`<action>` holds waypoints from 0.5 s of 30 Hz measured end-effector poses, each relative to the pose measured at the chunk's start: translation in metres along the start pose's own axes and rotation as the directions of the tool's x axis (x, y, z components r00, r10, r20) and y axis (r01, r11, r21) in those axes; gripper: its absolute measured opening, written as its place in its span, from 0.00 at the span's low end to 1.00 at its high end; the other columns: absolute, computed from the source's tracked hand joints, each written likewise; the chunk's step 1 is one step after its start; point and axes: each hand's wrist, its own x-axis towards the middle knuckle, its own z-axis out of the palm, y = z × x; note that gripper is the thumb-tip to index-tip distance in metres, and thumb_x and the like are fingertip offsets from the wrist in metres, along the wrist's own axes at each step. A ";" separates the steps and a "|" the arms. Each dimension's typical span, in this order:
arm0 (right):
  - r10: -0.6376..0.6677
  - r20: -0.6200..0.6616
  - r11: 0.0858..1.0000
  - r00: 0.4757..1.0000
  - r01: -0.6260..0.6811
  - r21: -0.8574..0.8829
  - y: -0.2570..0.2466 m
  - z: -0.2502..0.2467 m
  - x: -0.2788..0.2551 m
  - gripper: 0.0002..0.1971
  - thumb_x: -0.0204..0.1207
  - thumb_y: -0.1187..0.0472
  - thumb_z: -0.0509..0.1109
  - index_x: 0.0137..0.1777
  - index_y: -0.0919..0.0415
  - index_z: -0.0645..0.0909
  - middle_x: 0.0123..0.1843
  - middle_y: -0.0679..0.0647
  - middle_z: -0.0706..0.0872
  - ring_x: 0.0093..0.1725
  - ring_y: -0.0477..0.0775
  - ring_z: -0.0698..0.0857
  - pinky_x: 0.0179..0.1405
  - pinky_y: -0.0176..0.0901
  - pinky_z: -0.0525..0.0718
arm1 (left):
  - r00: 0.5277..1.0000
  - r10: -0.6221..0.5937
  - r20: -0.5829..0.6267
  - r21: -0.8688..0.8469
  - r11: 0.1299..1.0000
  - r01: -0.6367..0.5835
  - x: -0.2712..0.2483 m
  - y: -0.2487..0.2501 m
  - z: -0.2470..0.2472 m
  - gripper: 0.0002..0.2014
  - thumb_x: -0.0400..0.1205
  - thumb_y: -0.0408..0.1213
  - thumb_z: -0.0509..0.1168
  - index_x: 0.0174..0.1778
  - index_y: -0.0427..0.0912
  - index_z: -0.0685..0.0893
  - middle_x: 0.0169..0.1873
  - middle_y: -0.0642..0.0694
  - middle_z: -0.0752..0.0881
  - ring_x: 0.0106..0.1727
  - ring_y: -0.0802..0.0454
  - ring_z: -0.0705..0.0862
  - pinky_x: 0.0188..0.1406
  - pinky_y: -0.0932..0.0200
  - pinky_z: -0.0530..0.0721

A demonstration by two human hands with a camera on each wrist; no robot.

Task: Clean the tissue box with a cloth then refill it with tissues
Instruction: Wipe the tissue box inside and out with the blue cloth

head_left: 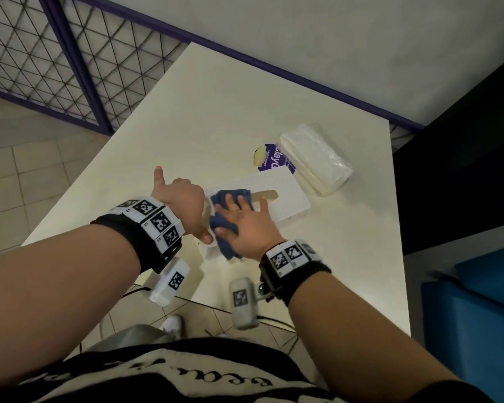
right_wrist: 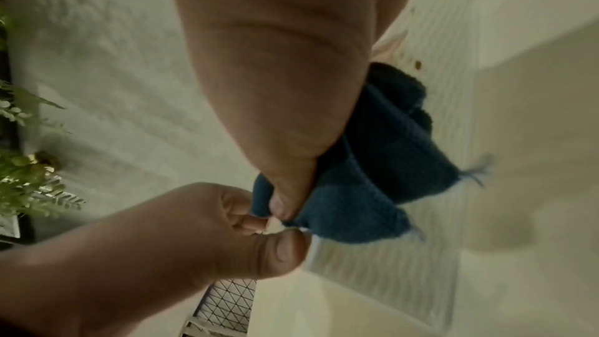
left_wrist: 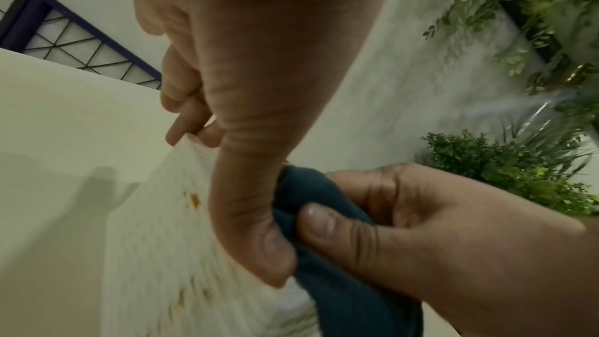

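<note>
Toward the near edge of the worktop (head_left: pixel 216 117), seen from the head, the white tissue box (head_left: pixel 282 196) is steadied at its near-left corner by the left hand (head_left: pixel 184 205), its grip curled round the edge, while a blue cloth (head_left: pixel 224 225) is pressed flat onto the lid by the right hand (head_left: pixel 245 225), fingers spread. A wrapped tissue pack (head_left: pixel 314 158) lies beyond, toward the far right corner. From the left wrist, orange stains (left_wrist: pixel 194 200) are seen on the box's side. From the right wrist, another spot (right_wrist: pixel 417 63) is seen beside the cloth. Wiping is judged under way; next, the stained patches call for firm strokes.
</note>
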 end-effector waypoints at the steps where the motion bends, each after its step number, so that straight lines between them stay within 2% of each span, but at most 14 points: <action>1: -0.018 -0.012 0.999 1.000 0.018 0.051 -0.004 0.004 -0.003 0.28 0.84 0.43 0.53 0.83 0.42 0.53 0.87 0.45 0.49 0.86 0.49 0.47 0.79 0.69 0.34 | 1.000 -0.008 0.010 0.012 1.000 0.008 0.000 0.002 -0.003 0.37 0.58 0.75 0.70 0.47 0.46 0.78 0.54 0.45 0.83 0.68 0.44 0.75 0.75 0.22 0.42; 4: 0.024 -0.004 1.000 1.000 -0.024 -0.008 0.028 0.000 -0.014 0.28 0.85 0.45 0.53 0.83 0.40 0.52 0.86 0.41 0.50 0.86 0.44 0.47 0.78 0.72 0.33 | 1.000 -0.016 0.015 0.056 0.998 0.015 -0.001 0.005 -0.008 0.35 0.57 0.76 0.70 0.38 0.46 0.73 0.51 0.45 0.84 0.64 0.44 0.78 0.74 0.22 0.41; 6: 0.146 -0.013 0.987 0.989 -0.147 -0.059 0.069 -0.009 -0.018 0.29 0.84 0.46 0.52 0.83 0.40 0.49 0.87 0.41 0.51 0.85 0.44 0.49 0.78 0.73 0.34 | 1.000 -0.022 0.013 0.078 0.997 0.020 -0.001 0.007 -0.009 0.36 0.57 0.76 0.70 0.38 0.46 0.73 0.51 0.45 0.84 0.63 0.44 0.79 0.74 0.22 0.41; 9: 0.346 -0.047 0.937 0.937 -0.348 -0.039 0.116 -0.017 -0.019 0.31 0.83 0.48 0.54 0.84 0.42 0.46 0.87 0.44 0.49 0.85 0.47 0.53 0.79 0.73 0.38 | 1.000 -0.023 0.014 0.089 0.996 0.021 -0.001 0.008 -0.007 0.36 0.59 0.76 0.69 0.42 0.46 0.74 0.53 0.45 0.83 0.64 0.44 0.78 0.74 0.21 0.42; 11: 0.432 -0.067 0.901 0.899 -0.434 -0.017 0.119 -0.015 -0.015 0.31 0.84 0.49 0.52 0.84 0.46 0.45 0.87 0.48 0.49 0.85 0.52 0.54 0.81 0.72 0.42 | 1.000 -0.014 -0.001 0.082 0.997 0.014 -0.002 0.006 -0.005 0.37 0.60 0.76 0.69 0.45 0.45 0.75 0.55 0.44 0.83 0.64 0.44 0.78 0.75 0.22 0.43; 13: 0.485 -0.098 0.875 0.869 -0.480 0.068 0.102 -0.009 -0.009 0.30 0.85 0.49 0.49 0.85 0.52 0.45 0.87 0.53 0.48 0.85 0.57 0.51 0.82 0.67 0.45 | 1.000 -0.008 -0.013 0.076 0.997 0.009 -0.003 0.005 -0.003 0.38 0.60 0.75 0.69 0.49 0.44 0.77 0.55 0.43 0.82 0.64 0.45 0.77 0.76 0.23 0.43; 15: 0.469 -0.109 0.879 0.876 -0.452 0.150 0.072 -0.003 -0.006 0.30 0.86 0.48 0.47 0.85 0.56 0.47 0.87 0.55 0.48 0.86 0.58 0.48 0.83 0.62 0.44 | 1.000 -0.001 -0.025 0.063 0.998 0.003 -0.002 0.006 -0.002 0.36 0.61 0.74 0.69 0.47 0.45 0.76 0.55 0.43 0.82 0.64 0.45 0.77 0.76 0.23 0.43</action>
